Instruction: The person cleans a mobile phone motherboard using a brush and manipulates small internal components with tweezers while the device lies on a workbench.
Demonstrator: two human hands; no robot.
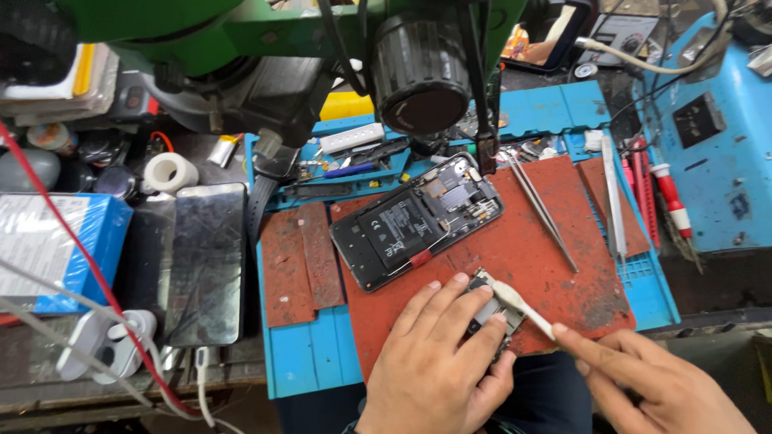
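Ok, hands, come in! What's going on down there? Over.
Left hand pressing a small phone part onto the red mat. Right hand holding a white brush against it. Opened phone lies just behind, apart.

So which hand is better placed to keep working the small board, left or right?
Right, probably. The right hand grips the white tool, whose tip rests on the small board. The left hand presses the board down on the red mat.

an opened phone (416,220) lies on the red mat (566,236), tweezers (540,207) just beside it. a green microscope (311,40) hangs above; a tape roll (169,172) sits left.
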